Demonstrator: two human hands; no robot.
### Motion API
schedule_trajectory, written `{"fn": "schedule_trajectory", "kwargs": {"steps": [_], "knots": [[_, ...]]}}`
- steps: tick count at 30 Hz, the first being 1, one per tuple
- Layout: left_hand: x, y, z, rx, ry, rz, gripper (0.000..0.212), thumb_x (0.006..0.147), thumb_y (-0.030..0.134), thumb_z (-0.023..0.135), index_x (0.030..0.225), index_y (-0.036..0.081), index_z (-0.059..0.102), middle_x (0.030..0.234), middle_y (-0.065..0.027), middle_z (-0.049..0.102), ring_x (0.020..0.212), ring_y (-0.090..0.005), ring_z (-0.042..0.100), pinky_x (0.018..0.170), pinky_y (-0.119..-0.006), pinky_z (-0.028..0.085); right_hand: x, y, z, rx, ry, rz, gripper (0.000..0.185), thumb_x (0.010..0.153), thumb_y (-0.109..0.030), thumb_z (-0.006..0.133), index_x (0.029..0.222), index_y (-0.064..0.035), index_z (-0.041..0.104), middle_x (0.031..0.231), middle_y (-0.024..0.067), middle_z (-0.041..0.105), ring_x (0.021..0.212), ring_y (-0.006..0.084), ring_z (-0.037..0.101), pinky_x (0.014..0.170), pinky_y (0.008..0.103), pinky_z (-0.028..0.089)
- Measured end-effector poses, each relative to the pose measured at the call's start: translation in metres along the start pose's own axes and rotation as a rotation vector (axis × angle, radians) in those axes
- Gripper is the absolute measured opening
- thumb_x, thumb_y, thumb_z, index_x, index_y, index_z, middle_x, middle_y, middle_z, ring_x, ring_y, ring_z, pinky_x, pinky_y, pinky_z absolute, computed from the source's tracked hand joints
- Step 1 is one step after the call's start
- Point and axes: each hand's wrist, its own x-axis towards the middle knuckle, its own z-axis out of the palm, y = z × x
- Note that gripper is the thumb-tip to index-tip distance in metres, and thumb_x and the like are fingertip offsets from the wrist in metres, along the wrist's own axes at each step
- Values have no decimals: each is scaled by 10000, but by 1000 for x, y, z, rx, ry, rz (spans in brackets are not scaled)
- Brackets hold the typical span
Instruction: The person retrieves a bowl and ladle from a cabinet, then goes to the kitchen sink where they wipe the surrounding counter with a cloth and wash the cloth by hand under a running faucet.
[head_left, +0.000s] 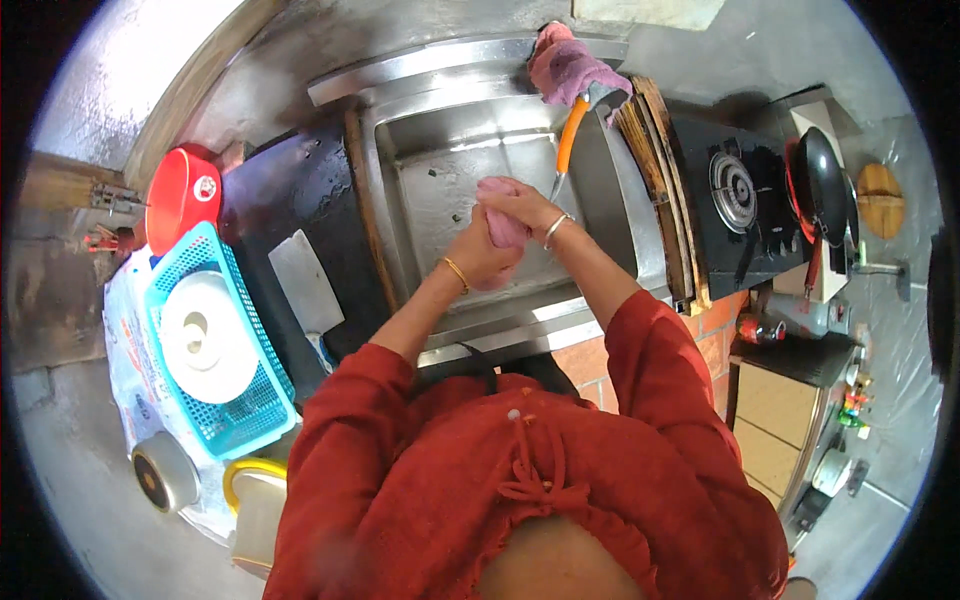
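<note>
Over the stainless steel sink (442, 259), my left hand (484, 251) and my right hand (521, 204) grip a bunched pink cloth (504, 227) between them. The cloth shows between my fingers and bulges out above and below them. My left hand is lower and to the left; my right hand closes around the upper part. Just beyond my right hand, the orange neck of a faucet (574, 135) reaches over the sink. A pink-purple cloth (566, 67) is draped around the faucet's base. Small dark scraps lie on the sink floor.
Left of the sink, a cleaver (306, 281) lies on a dark counter (300, 180). Further left are a red basin (180, 199) and a blue plastic basket (262, 375) holding a white lid (206, 337). To the right are wooden boards (664, 187), a gas burner (733, 191) and a wok (821, 187).
</note>
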Motion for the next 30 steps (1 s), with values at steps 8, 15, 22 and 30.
{"fn": "schedule_trajectory", "kwargs": {"steps": [8,15,22,30], "knots": [[1,-28,-24,-434,-31,36,711,778,263,719,1323,48,315,1120,-127,555,932,-244,606,772,-342,519,-30,-27,-3,393,429,-429,107,741,0,662,820,-56,615,744,-21,590,658,65,527,602,220,442],[22,35,-4,-1330,36,-19,495,852,202,631,1266,69,393,1081,-83,564,943,-214,587,781,-318,502,-53,-58,7,429,517,-621,67,774,-21,624,786,-67,576,726,-41,536,663,59,483,626,218,415],[32,119,-8,-703,177,456,253,742,19,676,980,29,591,911,-47,613,886,-154,591,833,-300,471,-64,-39,-35,1052,434,-385,249,873,-346,571,782,-114,579,780,15,619,772,193,606,744,357,490],[-10,177,-12,-74,68,1044,186,616,98,606,802,99,601,802,-72,532,764,-294,545,678,-388,453,-85,-65,-33,812,-36,-203,391,953,-423,402,860,-72,545,832,61,574,794,198,571,736,365,468]]}}
